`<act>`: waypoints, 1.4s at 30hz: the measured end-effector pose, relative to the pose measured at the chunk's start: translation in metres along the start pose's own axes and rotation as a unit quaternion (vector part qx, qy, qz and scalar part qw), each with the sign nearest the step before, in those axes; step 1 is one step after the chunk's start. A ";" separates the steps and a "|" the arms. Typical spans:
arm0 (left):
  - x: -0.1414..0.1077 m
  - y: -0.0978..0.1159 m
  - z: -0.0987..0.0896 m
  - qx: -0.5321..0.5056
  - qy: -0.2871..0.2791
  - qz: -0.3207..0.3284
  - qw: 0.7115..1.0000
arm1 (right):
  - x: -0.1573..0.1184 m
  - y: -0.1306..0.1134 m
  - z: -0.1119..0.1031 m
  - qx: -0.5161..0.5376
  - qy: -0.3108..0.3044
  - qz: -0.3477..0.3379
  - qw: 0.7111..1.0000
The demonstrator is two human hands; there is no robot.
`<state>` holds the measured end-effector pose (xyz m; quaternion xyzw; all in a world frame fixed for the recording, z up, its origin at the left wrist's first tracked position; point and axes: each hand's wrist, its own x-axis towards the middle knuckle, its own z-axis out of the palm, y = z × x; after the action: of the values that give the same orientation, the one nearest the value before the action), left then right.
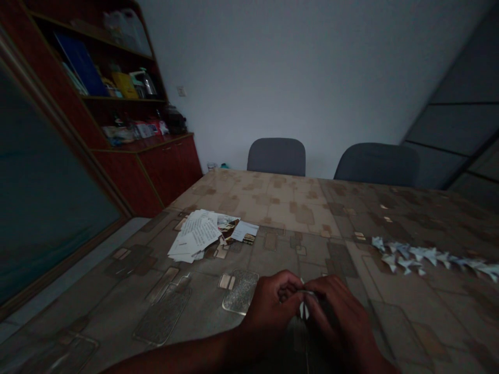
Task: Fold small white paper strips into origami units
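Low in the head view, my left hand (273,304) and my right hand (339,306) meet over the near part of the table. Between their fingertips is a small piece of folded white paper (304,310), pinched from both sides. Fingers cover most of it, so its full shape is hidden. A loose pile of printed paper slips (197,236) lies ahead and to the left of my hands. Over to the right, several small folded paper pieces (423,254) with pointed corners stand in rows.
A patterned cloth (273,197) covers the table (241,182). Two grey chairs (276,156) stand at its far side by the wall. To the left is a red-brown cabinet (167,161) whose shelves hold bottles, a blue folder (83,65) and a kettle (149,84).
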<state>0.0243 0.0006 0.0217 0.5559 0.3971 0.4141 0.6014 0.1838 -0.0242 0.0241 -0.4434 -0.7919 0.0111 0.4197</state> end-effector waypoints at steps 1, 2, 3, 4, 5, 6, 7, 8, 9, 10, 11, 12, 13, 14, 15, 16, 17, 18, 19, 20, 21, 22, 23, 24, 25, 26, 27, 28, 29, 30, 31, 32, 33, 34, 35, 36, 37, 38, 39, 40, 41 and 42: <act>0.001 0.001 0.000 -0.016 0.007 -0.010 1.000 | 0.001 0.000 -0.001 0.016 0.003 0.029 0.999; 0.002 0.001 0.000 -0.033 0.015 -0.020 0.999 | 0.001 0.000 -0.002 0.030 0.009 0.062 0.998; 0.003 0.001 0.000 -0.048 0.024 -0.029 0.998 | 0.001 0.000 -0.003 0.042 0.012 0.095 0.995; 0.004 0.002 -0.001 -0.059 0.030 -0.036 0.997 | 0.001 0.000 -0.003 0.053 0.011 0.123 0.991; 0.004 0.002 -0.001 -0.066 0.032 -0.041 0.996 | 0.001 0.000 -0.002 0.063 0.007 0.144 0.988; 0.004 0.002 -0.001 -0.069 0.032 -0.042 0.996 | 0.001 0.000 -0.001 0.072 0.000 0.160 0.985; 0.005 0.001 -0.001 -0.069 0.031 -0.040 0.996 | 0.000 0.000 0.001 0.079 -0.006 0.172 0.982; 0.005 0.001 -0.001 -0.066 0.031 -0.035 0.997 | -0.001 -0.001 0.002 0.085 -0.009 0.181 0.980; 0.005 0.000 -0.001 -0.062 0.031 -0.029 0.997 | -0.001 -0.002 0.004 0.092 -0.009 0.188 0.978; 0.005 -0.001 -0.001 -0.057 0.033 -0.025 0.997 | -0.002 -0.002 0.005 0.101 -0.011 0.196 0.975; 0.005 -0.001 -0.001 -0.055 0.035 -0.024 0.998 | -0.002 -0.003 0.006 0.118 -0.016 0.206 0.971; 0.006 -0.001 -0.001 -0.055 0.036 -0.025 0.998 | -0.003 -0.003 0.006 0.143 -0.027 0.218 0.965; 0.006 -0.001 -0.002 -0.057 0.035 -0.027 0.997 | -0.003 -0.003 0.006 0.173 -0.038 0.232 0.956; 0.006 0.000 -0.002 -0.062 0.032 -0.031 0.997 | -0.002 -0.002 0.006 0.207 -0.048 0.248 0.945; 0.007 0.000 -0.002 -0.067 0.030 -0.034 0.997 | -0.003 -0.001 0.007 0.239 -0.054 0.265 0.933; 0.007 0.001 -0.002 -0.070 0.028 -0.036 0.996 | -0.003 0.000 0.007 0.265 -0.056 0.282 0.920; 0.007 0.002 -0.002 -0.073 0.028 -0.037 0.996 | -0.003 0.001 0.008 0.285 -0.054 0.298 0.909; 0.006 0.002 -0.002 -0.073 0.030 -0.036 0.996 | -0.004 0.002 0.008 0.301 -0.053 0.311 0.900; 0.006 0.003 -0.002 -0.073 0.033 -0.035 0.996 | -0.005 0.003 0.009 0.314 -0.055 0.322 0.892; 0.006 0.003 -0.002 -0.072 0.035 -0.032 0.996 | -0.005 0.003 0.010 0.325 -0.058 0.330 0.885; 0.006 0.003 -0.002 -0.072 0.035 -0.030 0.996 | -0.006 0.003 0.010 0.333 -0.059 0.336 0.879; 0.006 0.002 -0.002 -0.071 0.034 -0.029 0.996 | -0.007 0.003 0.010 0.339 -0.060 0.341 0.875; 0.006 0.002 -0.002 -0.070 0.033 -0.030 0.997 | -0.007 0.002 0.010 0.343 -0.061 0.344 0.872; 0.006 0.001 -0.002 -0.067 0.031 -0.031 0.997 | -0.006 0.001 0.010 0.345 -0.062 0.347 0.870; 0.005 0.000 -0.002 -0.064 0.031 -0.032 0.997 | -0.006 0.001 0.010 0.345 -0.062 0.350 0.869; 0.005 0.000 -0.002 -0.060 0.030 -0.031 0.997 | -0.005 0.000 0.010 0.346 -0.061 0.351 0.868; 0.005 -0.001 -0.002 -0.057 0.031 -0.032 0.997 | -0.005 0.000 0.010 0.347 -0.060 0.351 0.868; 0.006 -0.001 -0.002 -0.055 0.031 -0.033 0.997 | -0.004 0.000 0.010 0.351 -0.058 0.352 0.866; 0.006 -0.002 -0.002 -0.055 0.030 -0.035 0.997 | -0.004 0.000 0.011 0.356 -0.056 0.355 0.863; 0.006 -0.002 -0.002 -0.056 0.029 -0.038 0.997 | -0.004 0.001 0.011 0.363 -0.055 0.359 0.858; 0.006 -0.002 -0.001 -0.057 0.029 -0.041 0.997 | -0.005 0.002 0.011 0.370 -0.055 0.364 0.853; 0.006 -0.001 -0.001 -0.057 0.030 -0.041 0.997 | -0.006 0.003 0.012 0.377 -0.054 0.368 0.848; 0.006 -0.001 -0.001 -0.055 0.033 -0.037 0.997 | -0.007 0.003 0.012 0.382 -0.053 0.371 0.844; 0.007 -0.001 -0.001 -0.053 0.040 -0.031 0.997 | -0.008 0.003 0.012 0.384 -0.051 0.374 0.843; 0.007 -0.001 -0.002 -0.051 0.047 -0.024 0.997 | -0.008 0.003 0.012 0.385 -0.049 0.372 0.843; 0.007 -0.001 -0.002 -0.046 0.056 -0.016 0.997 | -0.008 0.003 0.012 0.381 -0.051 0.373 0.844; 0.006 -0.001 -0.002 -0.041 0.063 -0.009 0.997 | -0.008 0.002 0.012 0.371 -0.053 0.373 0.848; 0.006 -0.002 -0.002 -0.034 0.067 -0.002 0.997 | -0.007 0.002 0.013 0.357 -0.058 0.371 0.855; 0.006 -0.003 -0.002 -0.025 0.067 0.005 0.997 | -0.007 0.001 0.014 0.338 -0.060 0.368 0.864; 0.005 -0.004 -0.003 -0.014 0.065 0.012 0.998 | -0.007 0.000 0.016 0.317 -0.061 0.364 0.874; 0.004 -0.005 -0.003 -0.001 0.062 0.018 0.998 | -0.007 0.000 0.017 0.297 -0.062 0.358 0.883; 0.004 -0.006 -0.003 0.012 0.057 0.024 0.998 | -0.007 0.000 0.019 0.277 -0.058 0.352 0.892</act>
<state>0.0235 0.0047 0.0151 0.5484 0.4223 0.4545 0.5607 0.1727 -0.0228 0.0077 -0.5575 -0.5714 0.4034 0.4472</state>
